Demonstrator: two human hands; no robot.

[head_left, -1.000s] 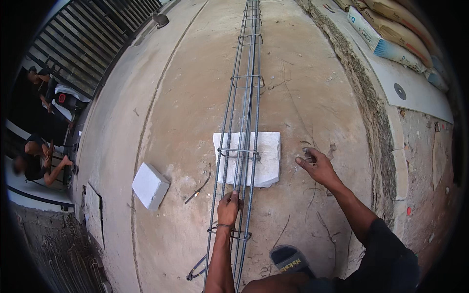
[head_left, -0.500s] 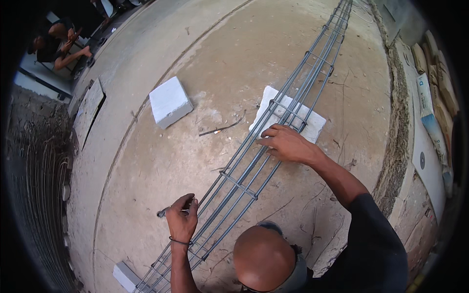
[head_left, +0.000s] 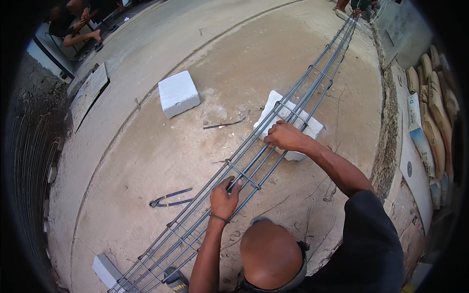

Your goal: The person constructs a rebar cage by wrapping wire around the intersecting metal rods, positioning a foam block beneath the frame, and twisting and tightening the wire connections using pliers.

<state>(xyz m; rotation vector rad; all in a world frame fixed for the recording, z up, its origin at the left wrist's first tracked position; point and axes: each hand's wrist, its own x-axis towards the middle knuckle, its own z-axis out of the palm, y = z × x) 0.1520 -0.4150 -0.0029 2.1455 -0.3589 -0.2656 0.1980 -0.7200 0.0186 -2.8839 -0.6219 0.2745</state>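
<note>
Left hand [head_left: 223, 201]: Thumb and fingers bent closed around inner bars of the rebar cage [head_left: 244, 174], just below a cross-tie; the underside of the grip is hidden.
Right hand [head_left: 287, 136]: Fingers curled closed over the bars from above; thumb mostly out of sight.
Rebar cage: Runs diagonally from lower left to upper right, beneath both hands.
White support block [head_left: 313, 127]: Flat on the ground under the cage, beside the right hand.
Lower block [head_left: 106, 271]: At the near end of the cage, lower left.
Loose white block [head_left: 179, 93]: Left of the cage, well apart from it.
Change, left side: Half a second earlier the left hand was off the bars, with a dark tool beside it; it has since moved onto the cage.
Change, pliers [head_left: 170, 195]: Now lying on the ground left of the cage, handles spread, clear of the hand.
Change, far end: A co-worker's hand [head_left: 356, 12] has come into view at the top, by the cage end.
Effect on work: Judged from the contact, the cage is now controlled at two points, with neither hand occupied by a tool.
</note>
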